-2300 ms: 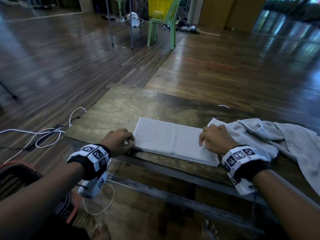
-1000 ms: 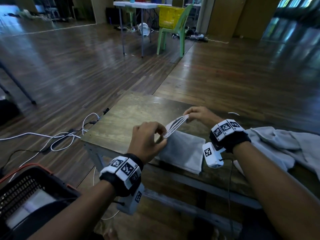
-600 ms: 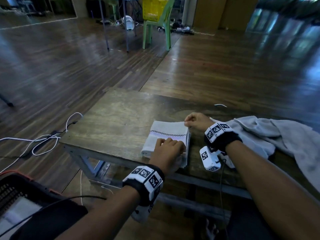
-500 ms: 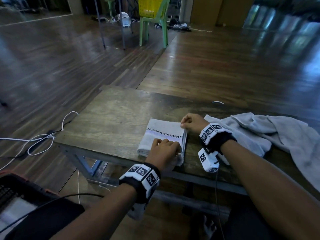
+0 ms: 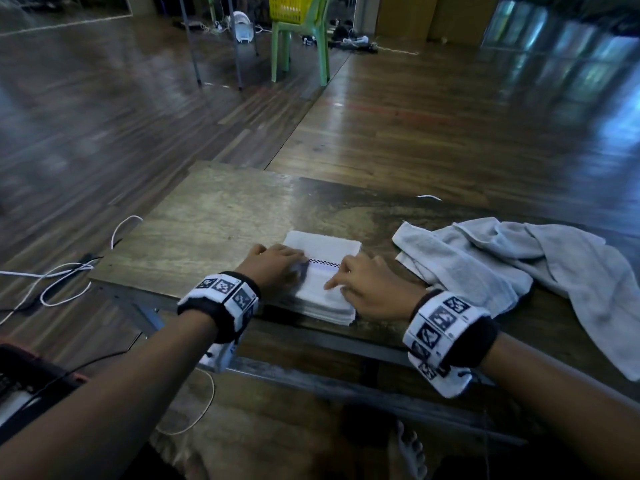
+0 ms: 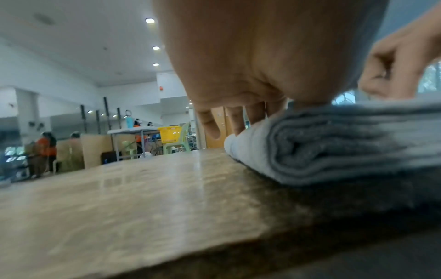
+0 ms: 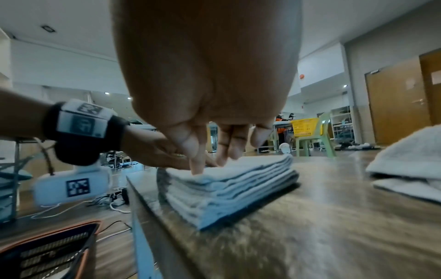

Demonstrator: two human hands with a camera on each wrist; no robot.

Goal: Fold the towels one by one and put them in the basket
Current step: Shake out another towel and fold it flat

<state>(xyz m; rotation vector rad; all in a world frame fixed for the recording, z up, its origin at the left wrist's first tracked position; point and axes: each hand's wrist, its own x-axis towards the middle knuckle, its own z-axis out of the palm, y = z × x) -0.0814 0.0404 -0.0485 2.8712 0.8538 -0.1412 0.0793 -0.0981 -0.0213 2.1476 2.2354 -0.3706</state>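
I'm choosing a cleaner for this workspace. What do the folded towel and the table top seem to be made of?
The folded towel looks like soft terry cloth, probably cotton: a fuzzy pile and limp stacked layers. The table top looks like worn plywood or wood board, with visible grain, stains and a dull sheen.
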